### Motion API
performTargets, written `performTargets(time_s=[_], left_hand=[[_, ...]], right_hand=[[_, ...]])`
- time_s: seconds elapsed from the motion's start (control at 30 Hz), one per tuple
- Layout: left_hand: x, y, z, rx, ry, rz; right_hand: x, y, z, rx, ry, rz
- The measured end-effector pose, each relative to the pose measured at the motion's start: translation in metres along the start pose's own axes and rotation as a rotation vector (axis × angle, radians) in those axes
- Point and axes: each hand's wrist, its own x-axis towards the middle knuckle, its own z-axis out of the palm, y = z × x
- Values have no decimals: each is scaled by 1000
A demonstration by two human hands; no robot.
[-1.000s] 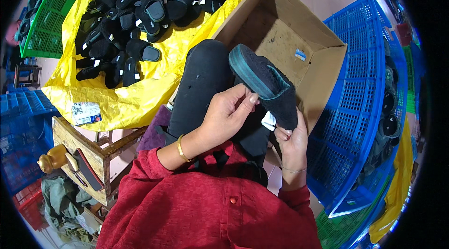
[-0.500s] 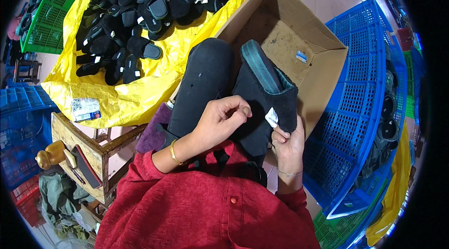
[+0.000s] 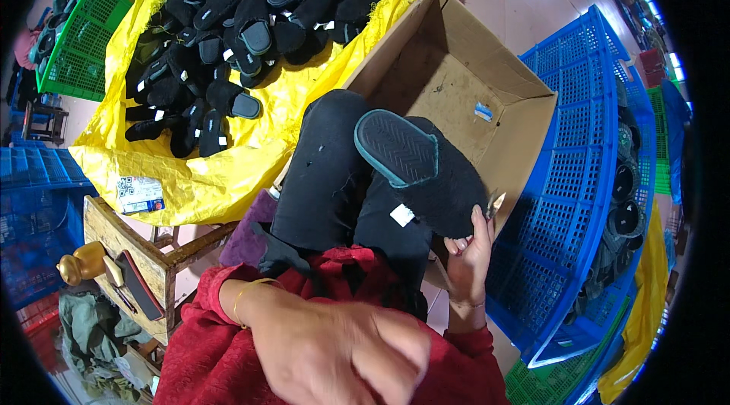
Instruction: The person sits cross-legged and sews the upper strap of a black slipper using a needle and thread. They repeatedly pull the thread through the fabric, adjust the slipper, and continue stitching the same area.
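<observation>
R hand (image 3: pixel 469 253) grips a black slipper (image 3: pixel 426 177) from below, fingers curled on its heel end, sole w/ teal rim facing up; a small white tag (image 3: pixel 401 215) hangs off the slipper's near edge. Same hand also pinches small metal snips (image 3: pixel 494 203), tips poking out just beside the slipper. The slipper sits over the person's lap, on black trousers (image 3: pixel 323 169), right in front of an open cardboard box (image 3: pixel 456 78).

L hand (image 3: pixel 342 348) is up close to the camera, blurred, low in the view, fingers loosely bent, holding nothing that can be seen; thin gold bangle (image 3: pixel 247 295) on the wrist. It's well apart from the slipper. Red sleeves (image 3: pixel 205 352) on both arms.

Behind the box: yellow plastic sheet (image 3: pixel 228 169) w/ a pile of black slippers (image 3: pixel 236 17), many w/ white tags. Green crate (image 3: pixel 91 40) at far L of the sheet. Blue crate (image 3: pixel 585 177) on the R, just beside the box, w/ dark round pieces (image 3: pixel 627 184) seen thru its far side. Lower L: small wooden stool (image 3: pixel 129 245) w/ a dark flat item on it, blue crates (image 3: pixel 34 207) beyond it
</observation>
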Motion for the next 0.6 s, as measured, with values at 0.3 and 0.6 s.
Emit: performTargets(time_s=[0.3, 0.6], left_hand=[[-58, -81, -45, 810, 809, -813], [-71, -106, -46, 193, 934, -812]], right_hand=[[-13, -4, -7, -715, 13, -724], [-37, -22, 21, -973, -105, -639]])
